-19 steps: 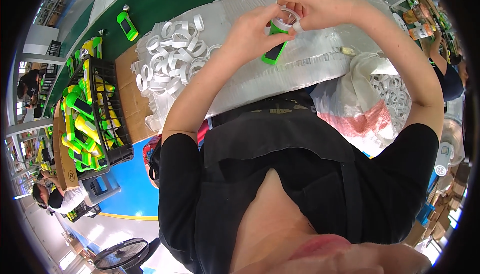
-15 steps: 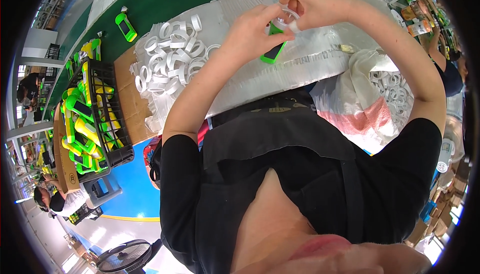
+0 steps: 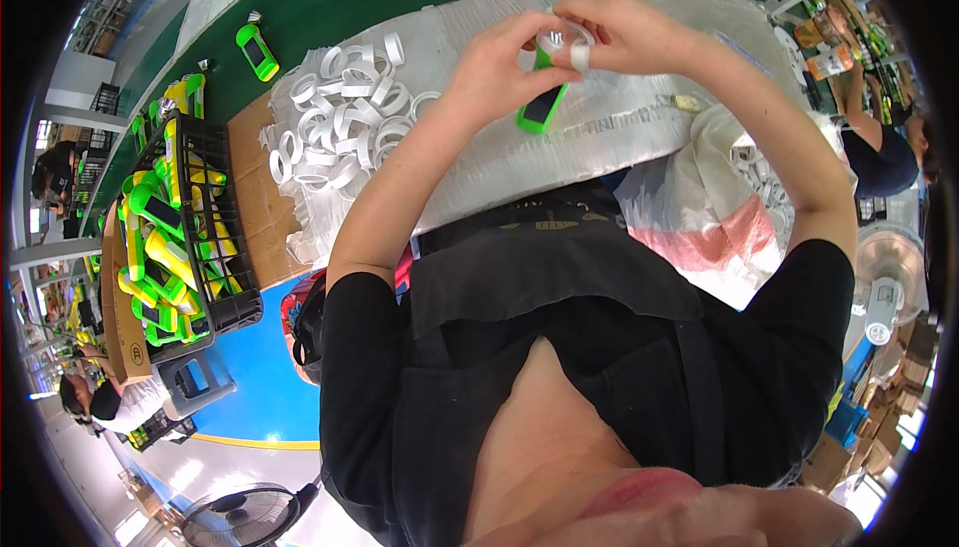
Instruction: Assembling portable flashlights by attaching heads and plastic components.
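Note:
My left hand (image 3: 504, 65) is closed around a bright green flashlight (image 3: 540, 110) with a dark panel on its side, held over the padded worktop with its wide end away from me. At that end shows a clear round head (image 3: 556, 39), partly covered by fingers. My right hand (image 3: 624, 35) is closed beside the head, with a white ring (image 3: 580, 56) at its fingertips. Whether the ring touches the flashlight is hard to make out. To the left of my left forearm lies a heap of white rings (image 3: 345, 117).
A black crate (image 3: 222, 237) of green and yellow flashlights stands at the left. Another flashlight (image 3: 258, 53) lies on the green surface beyond the rings. A white sack (image 3: 699, 182) with more rings sits under my right arm. A fan (image 3: 245, 515) and other people are farther off.
My right hand has come down a little, nearer to me, at the flashlight's head, and the white ring now shows more plainly at its fingers. The left hand keeps its hold.

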A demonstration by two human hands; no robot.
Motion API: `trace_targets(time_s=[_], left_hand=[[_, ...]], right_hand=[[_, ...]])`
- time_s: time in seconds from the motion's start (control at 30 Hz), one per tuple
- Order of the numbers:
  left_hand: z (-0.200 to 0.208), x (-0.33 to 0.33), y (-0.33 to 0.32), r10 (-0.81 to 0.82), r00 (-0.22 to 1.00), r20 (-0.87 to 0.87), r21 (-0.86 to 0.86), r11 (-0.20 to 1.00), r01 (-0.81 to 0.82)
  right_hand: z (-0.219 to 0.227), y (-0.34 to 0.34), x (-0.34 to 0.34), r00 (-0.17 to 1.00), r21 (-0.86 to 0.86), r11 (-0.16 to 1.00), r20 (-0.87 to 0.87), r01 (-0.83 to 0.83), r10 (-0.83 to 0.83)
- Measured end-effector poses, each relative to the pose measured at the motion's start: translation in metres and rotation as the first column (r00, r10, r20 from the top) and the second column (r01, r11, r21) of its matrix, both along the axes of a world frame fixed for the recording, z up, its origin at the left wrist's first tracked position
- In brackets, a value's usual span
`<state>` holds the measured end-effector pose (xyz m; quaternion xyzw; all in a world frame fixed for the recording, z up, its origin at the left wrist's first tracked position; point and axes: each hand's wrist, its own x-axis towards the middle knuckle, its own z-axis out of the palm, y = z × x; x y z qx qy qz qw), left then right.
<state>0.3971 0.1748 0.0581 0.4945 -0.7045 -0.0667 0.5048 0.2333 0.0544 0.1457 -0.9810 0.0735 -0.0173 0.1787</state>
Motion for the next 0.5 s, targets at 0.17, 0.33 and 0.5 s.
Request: trace_targets(time_s=[0.17,0.33,0.5], left_hand=[[0.014,0.021,0.028,-0.266,0.826,-0.497,0.273,0.856,0.439],[0.053,0.019,0.049,-0.19,0.725,-0.662,0.657,0.32,0.683],[0.003,0.053,-0.011,0.062,0.996,0.063,0.544,0.835,-0.087]], right_hand=[[0.012,0.004,-0.022,0.967,0.33,0.942,0.254,-0.06,-0.028],[0.001,0.005,-0.013,0.883,0.091,0.984,0.461,-0.152,0.093],[-0.076,-0.037,0.051,0.783,0.242,0.926,0.496,0.291,-0.376]])
